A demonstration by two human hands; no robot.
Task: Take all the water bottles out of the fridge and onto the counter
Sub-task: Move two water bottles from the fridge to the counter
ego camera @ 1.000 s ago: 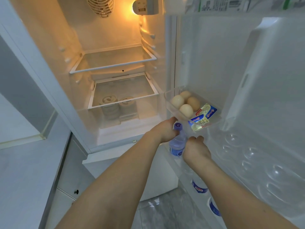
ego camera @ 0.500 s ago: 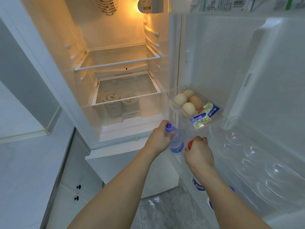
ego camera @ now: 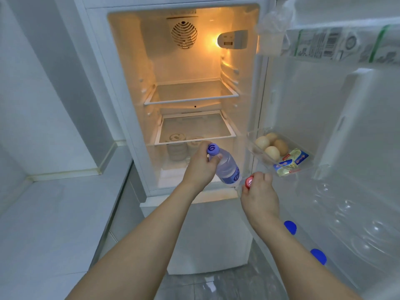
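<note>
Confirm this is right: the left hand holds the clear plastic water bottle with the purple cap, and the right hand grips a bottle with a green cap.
Not quite. The head view shows the left hand holding the clear plastic water bottle with the purple cap, but the cap under the right hand is a red cap, not green.

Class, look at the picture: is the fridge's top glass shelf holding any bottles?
No, the top shelf is bare.
</note>
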